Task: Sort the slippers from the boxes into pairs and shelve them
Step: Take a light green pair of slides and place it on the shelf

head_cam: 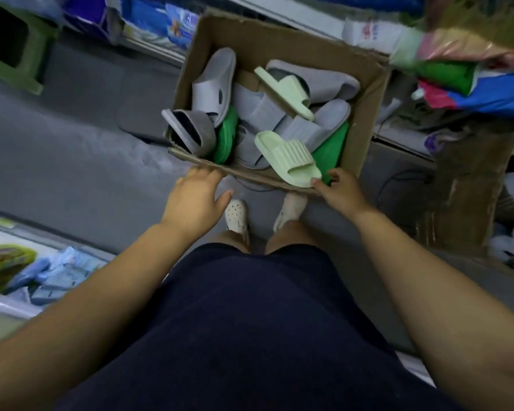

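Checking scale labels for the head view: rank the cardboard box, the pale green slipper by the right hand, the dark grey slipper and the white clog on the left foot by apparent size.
1. cardboard box.
2. pale green slipper and dark grey slipper: too close to rank.
3. white clog, smallest, though the leg hides part.

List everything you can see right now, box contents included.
cardboard box: 1, brown, open, on floor ahead.
pale green slipper: 2, one on near rim, one mid-box.
bright green slipper: 2, in box, near side, partly buried.
light grey slipper: several, overlapping, count unclear, in box.
dark grey slipper: 1, box's near-left corner.
stool: 1, green, far left.
white clog: 2, on person's feet.
left hand: open, at box's near rim.
right hand: grips the near pale green slipper.
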Tool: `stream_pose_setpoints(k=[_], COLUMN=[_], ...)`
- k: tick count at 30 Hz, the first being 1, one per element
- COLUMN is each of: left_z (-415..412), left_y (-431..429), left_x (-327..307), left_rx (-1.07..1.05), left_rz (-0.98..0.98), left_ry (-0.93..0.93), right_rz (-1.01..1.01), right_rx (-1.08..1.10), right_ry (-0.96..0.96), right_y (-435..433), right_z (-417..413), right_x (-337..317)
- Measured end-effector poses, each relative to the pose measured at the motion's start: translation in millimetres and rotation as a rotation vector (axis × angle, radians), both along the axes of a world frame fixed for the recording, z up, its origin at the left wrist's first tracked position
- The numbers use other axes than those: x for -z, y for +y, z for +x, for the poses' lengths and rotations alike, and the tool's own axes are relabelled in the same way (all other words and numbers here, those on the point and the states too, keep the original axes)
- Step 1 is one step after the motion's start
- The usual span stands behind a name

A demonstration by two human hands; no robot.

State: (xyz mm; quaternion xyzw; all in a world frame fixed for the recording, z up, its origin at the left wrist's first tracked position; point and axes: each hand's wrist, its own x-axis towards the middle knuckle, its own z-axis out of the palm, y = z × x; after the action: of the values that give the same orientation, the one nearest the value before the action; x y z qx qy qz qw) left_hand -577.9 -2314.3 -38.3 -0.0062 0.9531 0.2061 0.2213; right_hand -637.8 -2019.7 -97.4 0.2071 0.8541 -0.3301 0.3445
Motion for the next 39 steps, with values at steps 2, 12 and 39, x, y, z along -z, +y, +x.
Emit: stream_pose_setpoints(k=[2,12,39], left_z=[-6,-49,-98], left_y=[11,97,102], left_x=[13,64,79], left_rx=[-0.010,-0.389,-1.397], left_rz=[0.008,0.278,0.906], left_ry=[-0.042,-0.347,-0.328], right_rz=[0.004,-0.177,-0.487], right_rx=[-0.002,0.003,0.865], right_ry=[-0.001,-0.285,-0.460], right_y=[3,3,-20], right_z=[-11,-73,-211], right_x=[19,88,137])
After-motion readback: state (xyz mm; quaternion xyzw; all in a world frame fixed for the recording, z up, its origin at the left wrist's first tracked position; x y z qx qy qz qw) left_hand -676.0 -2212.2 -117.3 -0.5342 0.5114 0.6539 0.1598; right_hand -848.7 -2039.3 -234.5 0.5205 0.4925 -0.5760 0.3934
